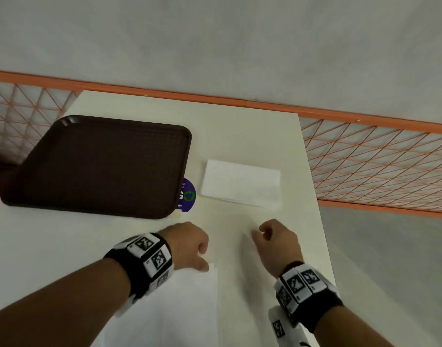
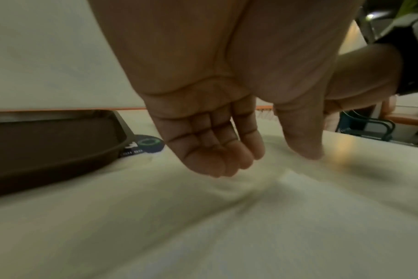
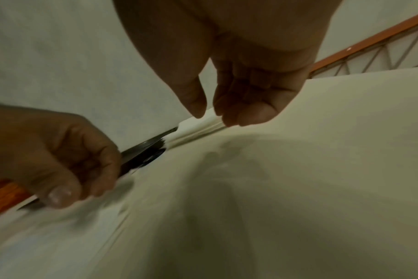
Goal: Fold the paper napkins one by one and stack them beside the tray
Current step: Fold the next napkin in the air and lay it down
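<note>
A flat white napkin (image 1: 180,309) lies on the cream table near its front edge, partly under my left forearm. My left hand (image 1: 203,259) hovers at its far right corner, fingers loosely curled and thumb pointing down; the left wrist view shows the left hand (image 2: 270,162) empty just above the napkin (image 2: 251,236). My right hand (image 1: 261,234) hangs over bare table to the right, fingers loosely curled, holding nothing, as the right wrist view of the right hand (image 3: 211,113) confirms. A stack of folded napkins (image 1: 241,184) lies right of the brown tray (image 1: 102,166).
A round purple sticker (image 1: 188,196) peeks from under the tray's right edge. The table's right edge (image 1: 315,196) runs close to the folded stack. An orange mesh railing (image 1: 377,166) stands behind and to the right. Bare table (image 1: 240,284) lies between my hands.
</note>
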The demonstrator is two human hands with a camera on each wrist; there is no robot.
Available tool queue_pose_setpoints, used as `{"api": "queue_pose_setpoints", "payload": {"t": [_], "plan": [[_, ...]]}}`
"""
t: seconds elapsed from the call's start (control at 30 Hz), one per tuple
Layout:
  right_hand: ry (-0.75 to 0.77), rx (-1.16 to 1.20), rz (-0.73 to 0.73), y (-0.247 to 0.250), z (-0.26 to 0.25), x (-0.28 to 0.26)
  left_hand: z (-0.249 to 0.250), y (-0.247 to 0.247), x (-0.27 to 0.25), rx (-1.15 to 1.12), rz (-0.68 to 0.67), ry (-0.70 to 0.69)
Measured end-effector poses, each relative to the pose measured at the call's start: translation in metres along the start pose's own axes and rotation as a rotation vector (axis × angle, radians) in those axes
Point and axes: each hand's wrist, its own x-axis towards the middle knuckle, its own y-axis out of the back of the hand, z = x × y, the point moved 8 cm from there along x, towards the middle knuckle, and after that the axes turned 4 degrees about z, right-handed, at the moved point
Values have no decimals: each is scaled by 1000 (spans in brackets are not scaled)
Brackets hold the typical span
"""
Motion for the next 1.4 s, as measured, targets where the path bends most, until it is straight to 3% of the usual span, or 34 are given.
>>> {"api": "queue_pose_setpoints", "payload": {"t": [0.1,0.27,0.5,0.77,1.03,1.27,1.4], "plan": [[129,-56,-147,-25,-6,-32,2,-30,-12,53,-50,13],[185,-85,-250,-45,-4,-61,11,-39,-18,75,61,4],[135,-62,-203,-38,8,-62,15,-26,-8,3,286,41],[110,-10,-255,-46,11,-73,10,-8,-9,-75,412,31],[122,58,-343,-59,4,-80,-2,-3,-20,-411,464,12],[119,76,-323,-64,-2,-78,0,1,-23,-400,453,-16],[258,-3,-226,-53,-14,-78,4,6,-29,-383,438,-70]]}}
